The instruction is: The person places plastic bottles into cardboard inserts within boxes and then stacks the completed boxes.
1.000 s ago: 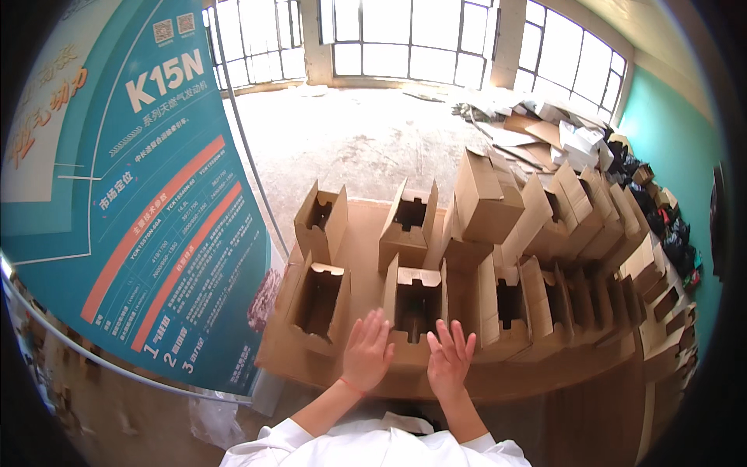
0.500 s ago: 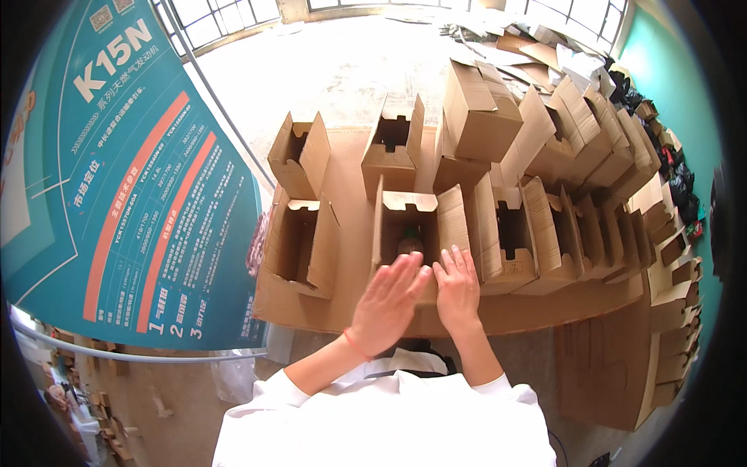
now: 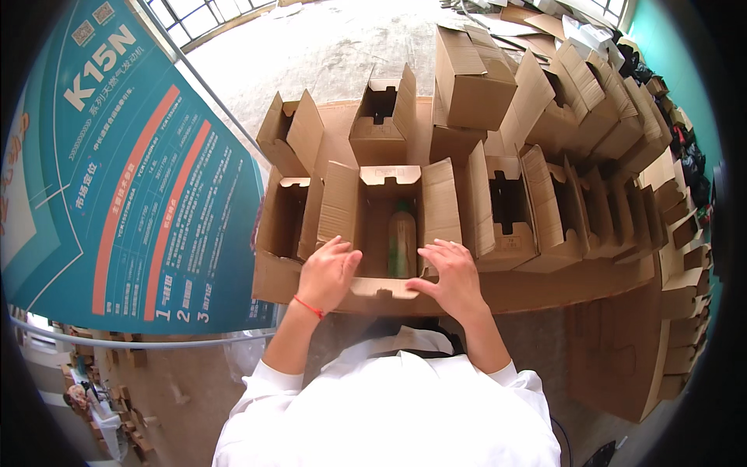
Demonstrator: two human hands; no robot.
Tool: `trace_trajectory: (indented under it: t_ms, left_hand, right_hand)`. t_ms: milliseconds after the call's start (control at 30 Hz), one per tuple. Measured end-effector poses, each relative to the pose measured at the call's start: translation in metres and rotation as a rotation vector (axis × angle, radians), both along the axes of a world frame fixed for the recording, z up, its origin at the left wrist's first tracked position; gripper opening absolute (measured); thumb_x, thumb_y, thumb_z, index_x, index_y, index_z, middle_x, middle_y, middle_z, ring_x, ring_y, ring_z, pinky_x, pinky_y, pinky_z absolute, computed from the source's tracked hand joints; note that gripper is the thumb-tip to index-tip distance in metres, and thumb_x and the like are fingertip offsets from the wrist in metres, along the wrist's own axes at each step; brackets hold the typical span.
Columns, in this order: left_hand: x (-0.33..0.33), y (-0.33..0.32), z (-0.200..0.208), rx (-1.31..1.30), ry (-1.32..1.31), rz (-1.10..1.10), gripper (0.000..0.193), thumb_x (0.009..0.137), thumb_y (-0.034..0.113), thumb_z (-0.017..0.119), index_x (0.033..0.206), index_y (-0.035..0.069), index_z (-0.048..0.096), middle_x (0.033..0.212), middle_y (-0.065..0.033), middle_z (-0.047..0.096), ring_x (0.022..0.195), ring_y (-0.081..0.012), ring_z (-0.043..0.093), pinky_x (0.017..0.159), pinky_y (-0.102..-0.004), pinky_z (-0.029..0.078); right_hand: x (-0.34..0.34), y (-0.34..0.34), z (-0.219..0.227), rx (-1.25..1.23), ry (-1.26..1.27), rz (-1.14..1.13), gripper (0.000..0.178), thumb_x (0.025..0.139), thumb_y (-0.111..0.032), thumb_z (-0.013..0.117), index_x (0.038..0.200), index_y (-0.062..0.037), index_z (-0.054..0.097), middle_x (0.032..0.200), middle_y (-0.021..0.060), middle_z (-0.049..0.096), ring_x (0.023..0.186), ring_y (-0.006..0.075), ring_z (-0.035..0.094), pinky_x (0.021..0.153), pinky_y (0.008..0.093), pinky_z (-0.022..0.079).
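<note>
In front of me stands an open cardboard box (image 3: 373, 226) with its flaps folded outward. Inside it, towards the right wall, is a clear bottle (image 3: 401, 241) with a green cap and green lower part. At the box's near left corner is my left hand (image 3: 330, 272), fingers stretched out by the left flap and thumb apart. My right hand (image 3: 453, 274) is at the near right corner. Its thumb points inward over the near flap (image 3: 381, 288), while its fingers lie by the right flap (image 3: 442, 198). Both hands look open.
Open boxes stand left (image 3: 282, 218), behind (image 3: 381, 128) and in a row to the right (image 3: 506, 210). A closed box (image 3: 475, 78) is stacked at the back. Everything rests on a cardboard-covered table (image 3: 537, 289). A blue-green banner (image 3: 132, 179) stands on the left.
My hands have moved apart from over the box to its two near corners. The left and near flaps now lie outward, and the bottle shows almost whole.
</note>
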State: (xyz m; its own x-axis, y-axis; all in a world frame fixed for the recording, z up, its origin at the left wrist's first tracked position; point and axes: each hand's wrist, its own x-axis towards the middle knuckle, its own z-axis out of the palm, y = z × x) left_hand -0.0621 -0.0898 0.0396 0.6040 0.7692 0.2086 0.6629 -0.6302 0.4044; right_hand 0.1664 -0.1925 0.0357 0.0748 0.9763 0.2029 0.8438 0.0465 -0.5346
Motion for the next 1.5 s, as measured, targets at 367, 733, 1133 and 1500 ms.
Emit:
trace_trajectory:
  t_ms: [367,733,1133,1500]
  left_hand:
    - [0.161,0.048,-0.034,-0.38,0.856,-0.168,0.029,0.084,0.024,0.063,0.106,0.006,0.069,0.104,-0.0165,0.068,0.1,-0.0294,0.066,0.08,-0.039,0.054]
    - [0.149,0.083,-0.142,-0.671,0.434,0.198,0.083,0.075,0.04,0.069,0.143,0.008,0.034,0.126,-0.0245,0.056,0.116,-0.0347,0.057,0.094,-0.0405,0.048]
    - [0.027,0.08,0.12,-0.932,-0.471,-0.183,0.089,0.079,0.041,0.075,0.148,0.009,0.029,0.13,-0.008,0.051,0.115,-0.0173,0.051,0.098,-0.0319,0.043]
    - [-0.044,0.145,0.108,-0.617,0.79,0.182,0.073,0.074,0.049,0.063,0.134,0.011,0.049,0.124,-0.015,0.059,0.112,-0.0261,0.058,0.096,-0.0364,0.043]
  right_hand:
    - [-0.035,0.009,-0.041,-0.229,-0.512,-0.039,0.094,0.062,-0.049,0.08,0.137,-0.0059,0.043,0.144,0.0162,0.039,0.144,0.0309,0.018,0.117,0.0533,0.003]
    - [-0.036,0.008,-0.058,-0.048,-0.396,-0.06,0.118,0.06,-0.044,0.083,0.148,-0.0024,0.017,0.151,0.0181,0.023,0.143,0.031,0.018,0.117,0.0493,0.006]
    - [-0.035,0.01,-0.047,-0.174,-0.398,-0.032,0.113,0.067,-0.048,0.078,0.147,0.0043,0.018,0.151,0.0222,0.025,0.142,0.0324,0.022,0.117,0.047,0.007]
    - [-0.042,0.012,-0.046,-0.1,-0.377,-0.018,0.11,0.063,-0.042,0.083,0.146,0.0003,0.023,0.146,0.0174,0.035,0.136,0.0297,0.034,0.117,0.0481,0.009]
